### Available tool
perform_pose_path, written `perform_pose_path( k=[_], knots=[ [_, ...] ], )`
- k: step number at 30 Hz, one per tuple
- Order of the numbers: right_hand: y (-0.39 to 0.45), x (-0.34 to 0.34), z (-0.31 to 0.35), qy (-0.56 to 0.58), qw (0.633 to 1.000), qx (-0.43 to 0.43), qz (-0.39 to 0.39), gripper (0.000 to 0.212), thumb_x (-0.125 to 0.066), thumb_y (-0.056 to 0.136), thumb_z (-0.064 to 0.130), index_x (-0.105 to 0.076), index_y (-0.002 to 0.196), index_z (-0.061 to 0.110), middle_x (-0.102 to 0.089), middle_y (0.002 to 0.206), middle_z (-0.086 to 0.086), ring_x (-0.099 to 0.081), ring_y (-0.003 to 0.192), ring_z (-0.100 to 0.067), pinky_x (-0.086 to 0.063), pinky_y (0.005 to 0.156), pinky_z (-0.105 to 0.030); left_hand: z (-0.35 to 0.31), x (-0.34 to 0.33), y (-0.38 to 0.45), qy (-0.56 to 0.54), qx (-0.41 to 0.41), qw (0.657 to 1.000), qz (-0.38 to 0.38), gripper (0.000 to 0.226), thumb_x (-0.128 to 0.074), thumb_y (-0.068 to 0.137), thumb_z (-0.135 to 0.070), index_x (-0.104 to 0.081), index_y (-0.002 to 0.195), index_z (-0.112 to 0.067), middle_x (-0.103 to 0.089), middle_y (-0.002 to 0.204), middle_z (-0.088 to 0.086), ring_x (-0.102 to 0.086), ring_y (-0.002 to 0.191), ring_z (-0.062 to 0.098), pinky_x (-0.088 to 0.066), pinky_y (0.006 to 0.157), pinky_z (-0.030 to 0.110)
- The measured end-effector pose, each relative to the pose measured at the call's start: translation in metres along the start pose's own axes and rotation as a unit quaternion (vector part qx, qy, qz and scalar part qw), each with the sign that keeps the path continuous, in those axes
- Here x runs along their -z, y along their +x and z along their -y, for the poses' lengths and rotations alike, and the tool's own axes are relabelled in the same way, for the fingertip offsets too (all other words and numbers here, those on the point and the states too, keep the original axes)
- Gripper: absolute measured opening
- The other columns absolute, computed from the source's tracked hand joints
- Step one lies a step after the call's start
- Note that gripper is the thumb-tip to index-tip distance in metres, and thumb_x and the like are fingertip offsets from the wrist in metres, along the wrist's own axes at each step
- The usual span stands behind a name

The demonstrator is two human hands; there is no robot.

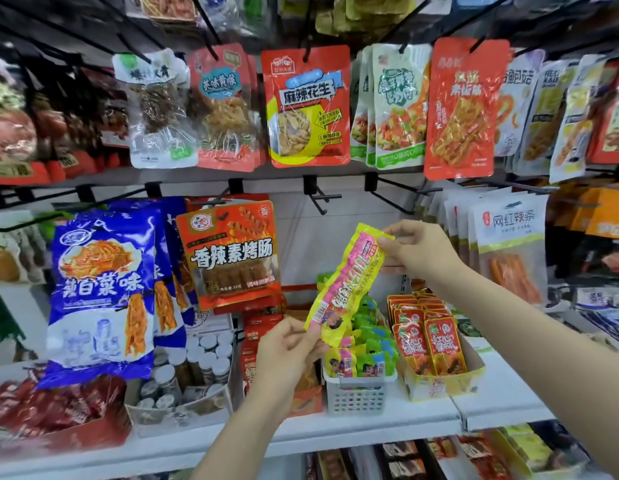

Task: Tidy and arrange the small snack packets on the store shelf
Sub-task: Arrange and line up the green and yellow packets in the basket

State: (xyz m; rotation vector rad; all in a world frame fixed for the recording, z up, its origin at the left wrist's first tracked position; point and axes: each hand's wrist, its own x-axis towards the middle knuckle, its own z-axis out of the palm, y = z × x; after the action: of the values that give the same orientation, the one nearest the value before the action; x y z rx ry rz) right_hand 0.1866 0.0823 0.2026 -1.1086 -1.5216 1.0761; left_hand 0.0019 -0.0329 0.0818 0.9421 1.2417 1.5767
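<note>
A shop: hanging snack packets (305, 107) crowd black display hooks (318, 199) above a stocked white shelf (370, 429).

Shelf (370, 431): jar box (183, 407) left, basket (358, 396) centre, carton (439, 382) just right of it. Packet (346, 285) above basket, between left hand (287, 351) below and right hand (419, 251) above. Hanging bags (306, 105) behind, overhead.
</note>
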Motion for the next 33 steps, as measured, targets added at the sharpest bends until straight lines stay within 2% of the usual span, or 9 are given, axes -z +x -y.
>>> perform_pose_path(
  k=[7, 10, 13, 15, 17, 20, 24, 29, 33],
  knots=[
    [-0.011, -0.002, 0.004, -0.002, 1.0, -0.004, -0.003, 0.009, -0.066, 0.092, 0.009, -0.063, 0.099, 0.005, -0.07, 0.095, -0.029, -0.068, 0.075, -0.032, -0.062, 0.064, -0.035, -0.007, 0.004, -0.016, -0.026, -0.011, 1.0, 0.013, 0.021, -0.068, 0.089, -0.015, -0.054, 0.08, -0.002, -0.067, 0.067, 0.008, -0.067, 0.071, 0.021, -0.059, 0.074, 0.028],
    [-0.009, -0.003, 0.001, 0.028, 1.0, -0.006, 0.0, 0.014, -0.067, 0.091, 0.01, -0.064, 0.103, 0.003, -0.069, 0.095, -0.028, -0.068, 0.077, -0.032, -0.062, 0.063, -0.034, -0.009, 0.007, -0.019, -0.104, 0.043, 0.99, 0.083, 0.026, -0.062, 0.092, -0.027, -0.054, 0.088, -0.002, -0.071, 0.1, 0.023, -0.069, 0.097, 0.029, -0.058, 0.087, 0.044],
    [-0.011, -0.005, -0.009, 0.115, 0.993, -0.003, 0.04, 0.007, -0.067, 0.091, 0.012, -0.064, 0.097, 0.011, -0.068, 0.097, -0.025, -0.068, 0.082, -0.033, -0.061, 0.076, -0.041, -0.02, 0.006, -0.023, -0.305, 0.163, 0.92, 0.185, 0.055, -0.039, 0.1, -0.052, -0.059, 0.126, -0.007, -0.059, 0.133, 0.026, -0.057, 0.123, 0.044, -0.048, 0.1, 0.057],
    [-0.012, -0.008, -0.017, 0.18, 0.981, 0.012, 0.071, 0.003, -0.066, 0.091, 0.013, -0.065, 0.094, 0.013, -0.07, 0.093, -0.015, -0.07, 0.081, -0.028, -0.06, 0.077, -0.038, -0.027, 0.005, -0.022, -0.401, 0.191, 0.873, 0.202, 0.059, -0.041, 0.099, -0.05, -0.05, 0.137, -0.005, -0.052, 0.138, 0.03, -0.061, 0.118, 0.037, -0.055, 0.094, 0.046],
    [-0.011, -0.01, -0.022, 0.217, 0.973, 0.025, 0.08, 0.005, -0.066, 0.091, 0.014, -0.067, 0.095, 0.011, -0.07, 0.094, -0.011, -0.07, 0.084, -0.024, -0.059, 0.078, -0.034, -0.03, 0.004, -0.021, -0.424, 0.19, 0.864, 0.196, 0.052, -0.056, 0.094, -0.031, -0.05, 0.135, 0.001, -0.053, 0.137, 0.031, -0.066, 0.099, 0.026, -0.059, 0.085, 0.032],
    [-0.012, -0.014, -0.023, 0.2, 0.977, 0.001, 0.074, 0.022, -0.063, 0.094, 0.022, -0.068, 0.111, 0.01, -0.071, 0.105, -0.012, -0.072, 0.093, -0.026, -0.059, 0.077, -0.034, -0.025, 0.002, -0.018, -0.34, 0.152, 0.91, 0.182, 0.05, -0.064, 0.084, -0.006, -0.053, 0.132, 0.003, -0.061, 0.129, 0.027, -0.067, 0.098, 0.021, -0.06, 0.078, 0.025],
    [-0.02, -0.019, -0.017, 0.241, 0.955, -0.106, 0.14, 0.053, -0.039, 0.098, 0.052, -0.067, 0.117, 0.011, -0.074, 0.103, -0.013, -0.072, 0.094, -0.03, -0.06, 0.07, -0.037, -0.017, -0.004, -0.021, -0.14, 0.046, 0.983, 0.113, 0.056, -0.075, 0.073, -0.008, -0.06, 0.126, -0.013, -0.073, 0.115, 0.009, -0.071, 0.103, 0.017, -0.057, 0.081, 0.023],
    [-0.025, -0.024, -0.017, 0.161, 0.979, -0.075, 0.097, 0.032, -0.051, 0.101, 0.02, -0.065, 0.11, -0.007, -0.073, 0.101, -0.019, -0.072, 0.092, -0.025, -0.06, 0.074, -0.03, -0.006, -0.004, -0.024, 0.002, -0.06, 0.997, 0.038, 0.053, -0.078, 0.08, -0.003, -0.063, 0.122, -0.032, -0.073, 0.114, -0.011, -0.068, 0.107, 0.007, -0.056, 0.083, 0.021],
    [-0.024, -0.024, -0.016, 0.149, 0.982, -0.067, 0.099, 0.026, -0.051, 0.101, 0.019, -0.067, 0.104, -0.002, -0.074, 0.102, -0.018, -0.072, 0.094, -0.025, -0.06, 0.074, -0.028, -0.006, -0.002, -0.026, -0.006, -0.084, 0.996, 0.033, 0.058, -0.078, 0.079, 0.001, -0.062, 0.122, -0.034, -0.073, 0.113, -0.013, -0.069, 0.105, 0.006, -0.055, 0.079, 0.017]
  ],
)
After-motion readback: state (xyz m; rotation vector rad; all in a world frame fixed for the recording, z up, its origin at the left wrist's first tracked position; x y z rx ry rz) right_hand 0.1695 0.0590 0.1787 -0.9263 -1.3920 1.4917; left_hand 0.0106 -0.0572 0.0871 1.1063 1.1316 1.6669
